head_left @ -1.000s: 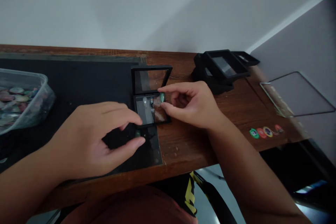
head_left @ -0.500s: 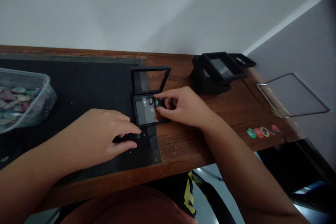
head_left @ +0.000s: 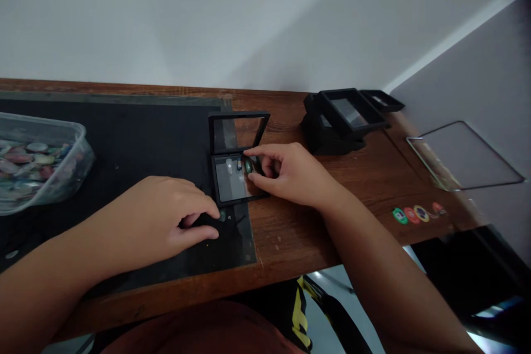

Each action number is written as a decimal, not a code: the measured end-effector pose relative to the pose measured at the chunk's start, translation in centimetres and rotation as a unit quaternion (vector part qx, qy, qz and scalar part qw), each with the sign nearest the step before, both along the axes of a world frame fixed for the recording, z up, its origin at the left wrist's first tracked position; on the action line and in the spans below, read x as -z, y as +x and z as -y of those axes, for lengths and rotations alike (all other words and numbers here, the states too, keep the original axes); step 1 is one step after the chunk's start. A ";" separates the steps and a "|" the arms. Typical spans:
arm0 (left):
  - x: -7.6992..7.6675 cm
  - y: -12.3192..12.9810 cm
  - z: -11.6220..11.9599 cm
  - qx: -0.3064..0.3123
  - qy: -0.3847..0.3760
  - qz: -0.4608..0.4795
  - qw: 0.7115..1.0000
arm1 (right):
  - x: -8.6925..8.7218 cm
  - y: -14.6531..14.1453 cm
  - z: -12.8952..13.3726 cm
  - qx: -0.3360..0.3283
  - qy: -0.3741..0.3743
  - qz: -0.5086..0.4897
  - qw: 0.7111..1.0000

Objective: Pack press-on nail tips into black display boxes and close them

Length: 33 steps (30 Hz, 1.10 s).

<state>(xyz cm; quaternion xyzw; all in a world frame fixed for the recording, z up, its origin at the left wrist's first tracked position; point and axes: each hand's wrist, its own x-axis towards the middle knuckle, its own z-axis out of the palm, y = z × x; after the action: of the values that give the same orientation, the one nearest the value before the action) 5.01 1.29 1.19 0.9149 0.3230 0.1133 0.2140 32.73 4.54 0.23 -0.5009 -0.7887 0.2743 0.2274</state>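
A small black display case (head_left: 239, 199) stands with its framed lid tipped up, a clear film across its base. My right hand (head_left: 292, 174) reaches in from the right, thumb and index finger closed around a dark green polished stone (head_left: 248, 165) on the film. Beside that stone lie a clear whitish stone (head_left: 229, 166) and a small dark one (head_left: 239, 165). My left hand (head_left: 178, 213) rests on the black mat, thumb and fingers apart. Just past its fingertips is a small dark stone (head_left: 223, 215), seemingly not gripped.
A clear plastic tub (head_left: 85, 163) of mixed coloured stones stands at the left on the black mat (head_left: 166, 138). Stacked black display cases (head_left: 338, 141) sit at the back right. Several round stickers (head_left: 410, 214) mark the wooden table, and a thin wire frame (head_left: 493, 144) is at its right edge.
My left fingertips have come slightly away from the small dark stone, which now shows more. My right hand stays at the green stone, more of which is visible. The view has shifted slightly.
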 end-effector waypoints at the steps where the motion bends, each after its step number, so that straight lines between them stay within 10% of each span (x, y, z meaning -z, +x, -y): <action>1: 0.0 0.0 0.0 -0.008 0.006 0.001 1.000 | 0.0 0.1 -0.1 0.000 0.000 -0.008 1.000; 33: 1.2 0.2 -0.4 -0.005 -0.030 -0.020 0.999 | -1.3 1.3 -0.5 0.051 -0.061 0.027 0.997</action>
<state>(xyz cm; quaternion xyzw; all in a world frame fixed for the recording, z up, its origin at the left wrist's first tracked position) 5.26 1.65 0.02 0.9087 0.3346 0.0864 0.2343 34.05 5.07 1.52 -0.5603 -0.7501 0.2962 0.1891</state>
